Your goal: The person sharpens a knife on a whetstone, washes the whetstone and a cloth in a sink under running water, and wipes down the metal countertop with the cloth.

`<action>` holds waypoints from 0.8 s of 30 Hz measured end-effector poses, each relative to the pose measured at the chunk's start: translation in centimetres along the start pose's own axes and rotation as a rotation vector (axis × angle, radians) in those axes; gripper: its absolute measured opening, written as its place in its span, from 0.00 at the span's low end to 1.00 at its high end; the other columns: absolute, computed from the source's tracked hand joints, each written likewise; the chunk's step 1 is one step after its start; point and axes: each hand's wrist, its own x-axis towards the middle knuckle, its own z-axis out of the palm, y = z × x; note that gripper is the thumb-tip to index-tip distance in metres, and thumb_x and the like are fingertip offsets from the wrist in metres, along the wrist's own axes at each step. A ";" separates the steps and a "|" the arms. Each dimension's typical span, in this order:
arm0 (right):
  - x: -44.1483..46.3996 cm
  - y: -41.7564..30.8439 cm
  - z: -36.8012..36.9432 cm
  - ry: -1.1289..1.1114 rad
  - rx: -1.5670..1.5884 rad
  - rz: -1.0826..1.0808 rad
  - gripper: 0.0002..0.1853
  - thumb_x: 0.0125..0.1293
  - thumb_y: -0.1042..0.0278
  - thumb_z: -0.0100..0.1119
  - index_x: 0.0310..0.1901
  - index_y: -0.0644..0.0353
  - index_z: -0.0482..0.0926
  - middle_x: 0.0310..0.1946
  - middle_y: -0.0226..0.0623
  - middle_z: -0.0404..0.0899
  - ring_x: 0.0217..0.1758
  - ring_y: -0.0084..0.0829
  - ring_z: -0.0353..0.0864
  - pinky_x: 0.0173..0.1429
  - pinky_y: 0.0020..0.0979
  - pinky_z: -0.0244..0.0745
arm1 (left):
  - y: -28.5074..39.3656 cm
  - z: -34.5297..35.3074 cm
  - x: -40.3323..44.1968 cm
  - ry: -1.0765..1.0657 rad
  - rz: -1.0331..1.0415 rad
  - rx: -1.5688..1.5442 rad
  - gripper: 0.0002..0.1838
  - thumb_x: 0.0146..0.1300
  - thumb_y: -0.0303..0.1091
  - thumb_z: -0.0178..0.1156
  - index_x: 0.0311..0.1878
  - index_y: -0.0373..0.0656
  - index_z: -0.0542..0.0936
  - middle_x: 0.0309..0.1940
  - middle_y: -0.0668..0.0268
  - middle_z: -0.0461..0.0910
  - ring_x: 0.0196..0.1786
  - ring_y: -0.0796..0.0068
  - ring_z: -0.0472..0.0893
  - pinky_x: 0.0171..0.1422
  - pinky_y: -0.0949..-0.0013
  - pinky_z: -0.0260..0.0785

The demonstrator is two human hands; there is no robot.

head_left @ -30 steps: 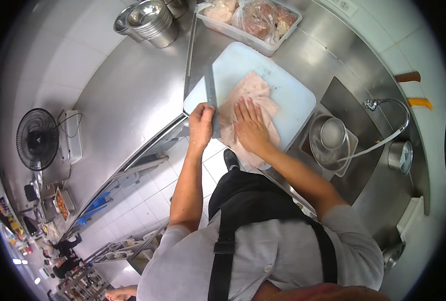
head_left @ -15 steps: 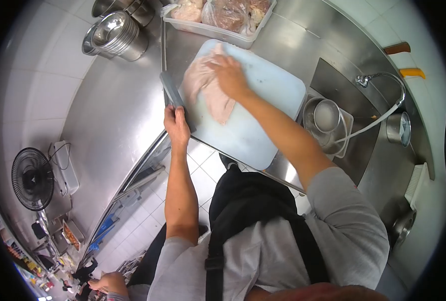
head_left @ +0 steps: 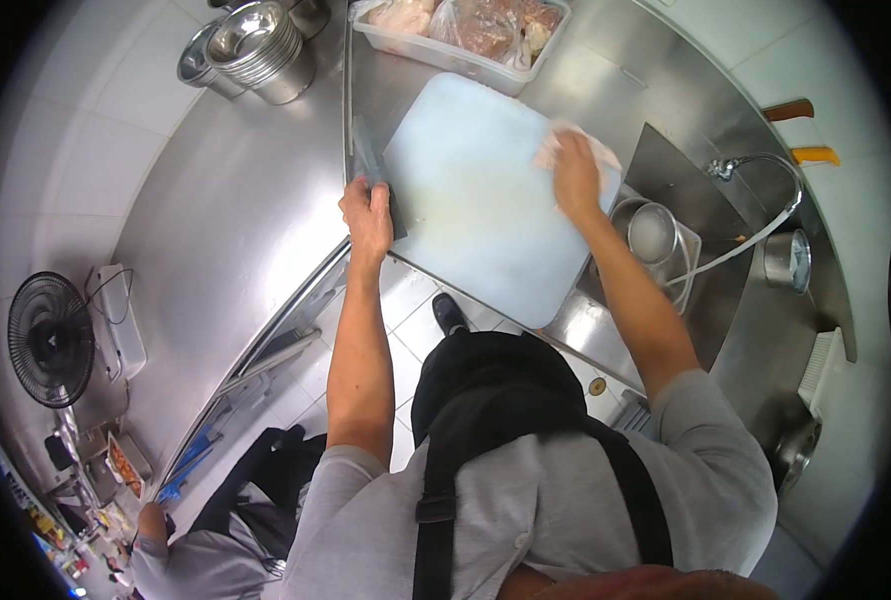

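My left hand (head_left: 368,215) is wrapped round the handle of a wide-bladed knife (head_left: 368,150), at the left edge of a pale blue cutting board (head_left: 485,200). The blade points away from me and is partly blurred. Over the board's right edge, my right hand (head_left: 576,180) grips a pale pink sheet of meat or skin (head_left: 600,152), bunched under the fingers and smeared by motion. A faint wet patch and small bits mark the middle of the board.
Behind the board stands a tub (head_left: 445,55) of bagged meat. Stacked metal bowls (head_left: 265,50) are at back left. On the right are a sink with a strainer (head_left: 653,234) and a hose tap (head_left: 780,225). Another person (head_left: 225,530) is at lower left.
The pale sheet has moved with my right hand from the board's left part to its right edge. My left hand still holds the knife. The other person has come further into view.
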 end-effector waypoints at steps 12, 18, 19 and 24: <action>-8.6 -18.0 6.5 -0.531 0.266 -0.527 0.17 0.67 0.76 0.53 0.51 0.52 0.87 0.54 0.36 0.84 0.64 0.42 0.77 0.71 0.43 0.71 | 5.0 -4.5 0.1 0.034 -0.003 0.016 0.28 0.71 0.51 0.54 0.49 0.29 0.81 0.38 0.54 0.84 0.39 0.62 0.82 0.47 0.60 0.74; -15.4 -8.8 -5.7 -0.485 0.210 -0.291 0.12 0.70 0.70 0.54 0.48 0.52 0.87 0.55 0.37 0.82 0.67 0.41 0.76 0.72 0.42 0.71 | 8.4 1.8 -2.6 0.008 0.074 0.296 0.29 0.63 0.48 0.62 0.45 0.22 0.78 0.43 0.33 0.83 0.48 0.36 0.82 0.58 0.48 0.73; -15.9 -6.6 -8.0 -0.478 0.184 -0.202 0.11 0.70 0.72 0.54 0.47 0.55 0.87 0.56 0.40 0.81 0.66 0.42 0.77 0.71 0.42 0.71 | 8.7 3.1 -3.3 -0.010 0.103 0.348 0.29 0.63 0.48 0.63 0.44 0.22 0.78 0.43 0.33 0.82 0.49 0.34 0.81 0.59 0.46 0.72; -18.3 13.1 -16.8 -0.050 -0.051 0.278 0.14 0.72 0.76 0.52 0.54 0.63 0.83 0.54 0.51 0.82 0.59 0.52 0.82 0.65 0.44 0.75 | 10.9 7.8 -7.4 -0.092 0.120 0.361 0.27 0.63 0.47 0.64 0.42 0.24 0.75 0.44 0.35 0.78 0.49 0.35 0.78 0.59 0.45 0.70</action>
